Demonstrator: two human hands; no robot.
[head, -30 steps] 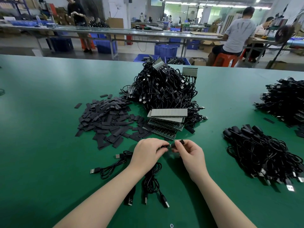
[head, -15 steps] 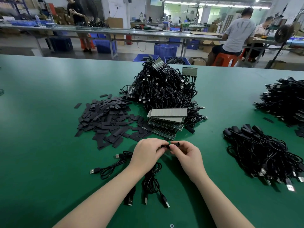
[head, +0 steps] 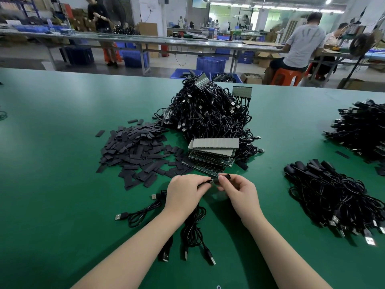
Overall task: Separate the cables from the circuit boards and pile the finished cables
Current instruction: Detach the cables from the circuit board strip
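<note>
we see both hands meeting low in the middle of the green table. the left hand has its fingers curled round the end of a black cable, whose loops hang down under the wrist to the table. the right hand pinches a short black sleeve between thumb and forefinger, right at the cable's tip; the other fingers are curled in. whether sleeve and tip touch, we cannot tell.

just beyond the hands lies a stack of boards, and behind it a big heap of black cables with boards attached. left of the stack we see a spread of dark flat sleeves. near the left forearm lie a few loose cables with usb plugs. to the right sits a pile of cables, and farther right another pile at the table's edge.
</note>
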